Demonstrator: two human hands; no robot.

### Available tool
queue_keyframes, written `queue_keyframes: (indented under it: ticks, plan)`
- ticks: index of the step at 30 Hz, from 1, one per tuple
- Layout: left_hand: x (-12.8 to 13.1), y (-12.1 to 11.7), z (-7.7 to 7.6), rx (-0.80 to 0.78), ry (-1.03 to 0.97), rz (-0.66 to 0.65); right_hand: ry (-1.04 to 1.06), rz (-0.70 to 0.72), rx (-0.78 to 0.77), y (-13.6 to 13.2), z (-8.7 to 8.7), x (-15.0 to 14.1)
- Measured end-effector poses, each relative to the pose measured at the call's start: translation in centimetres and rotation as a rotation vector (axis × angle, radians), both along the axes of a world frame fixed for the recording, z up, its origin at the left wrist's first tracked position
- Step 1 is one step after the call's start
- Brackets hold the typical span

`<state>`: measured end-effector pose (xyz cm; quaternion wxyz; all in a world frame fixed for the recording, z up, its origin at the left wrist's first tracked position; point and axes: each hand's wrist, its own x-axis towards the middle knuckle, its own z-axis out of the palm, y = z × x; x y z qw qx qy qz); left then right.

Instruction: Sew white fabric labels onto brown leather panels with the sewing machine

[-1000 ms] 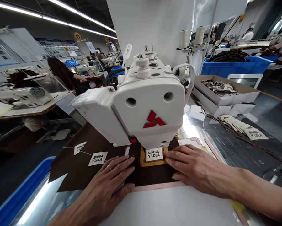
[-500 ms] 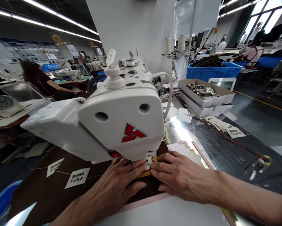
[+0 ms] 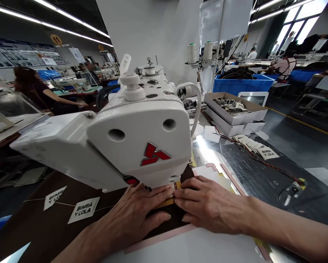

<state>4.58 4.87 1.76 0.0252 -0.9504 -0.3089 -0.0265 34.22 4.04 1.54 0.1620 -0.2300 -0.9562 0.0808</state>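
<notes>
A white sewing machine (image 3: 142,135) with a red emblem fills the middle of the view. Under its head lies brown fabric (image 3: 51,223) with a yellow template frame (image 3: 168,201), mostly hidden by my fingers. My left hand (image 3: 136,215) lies flat on the fabric, fingers stretched toward the needle area. My right hand (image 3: 207,208) rests beside it, fingers extended and pressing on the fabric, fingertips nearly touching the left hand's. Two white "BIMBA Y LOLA" labels (image 3: 83,210) sewn on the brown fabric trail off to the left on a thread.
Loose labels (image 3: 265,151) lie on the metal table at right, near a cardboard box (image 3: 235,109) of more labels, a blue bin (image 3: 243,82) and thread cones (image 3: 192,53). A small clipper (image 3: 291,190) lies at right. Other people work at machines behind.
My head moved closer and left, so the machine head now hides the label under the needle. Both hands slid forward until their fingertips meet under the machine head.
</notes>
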Motion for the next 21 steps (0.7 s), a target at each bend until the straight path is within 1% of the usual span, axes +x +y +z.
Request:
queue_keyframes:
  ticks: [3, 6, 10, 13, 16, 21]
  plan:
    - [-0.02, -0.15, -0.06, -0.032, -0.017, 0.000, 0.017, 0.008, 0.004, 0.04, -0.07, 0.03]
    - [-0.10, -0.39, -0.27, -0.009, -0.021, -0.006, 0.016, 0.013, -0.003, 0.04, -0.14, 0.04]
    - [-0.12, -0.59, -0.39, 0.002, -0.006, 0.018, 0.016, 0.020, 0.003, 0.13, 0.02, 0.15]
    - [-0.04, -0.63, -0.18, -0.045, -0.009, 0.025, 0.028, 0.025, 0.020, 0.40, 0.31, 0.43]
    - [0.03, -0.65, -0.07, -0.078, 0.006, 0.022, 0.054, -0.008, 0.016, 0.76, 0.50, 0.67]
    - [-0.09, -0.83, -0.69, -0.090, -0.013, 0.049, 0.099, -0.002, 0.009, 0.82, 0.11, 0.31]
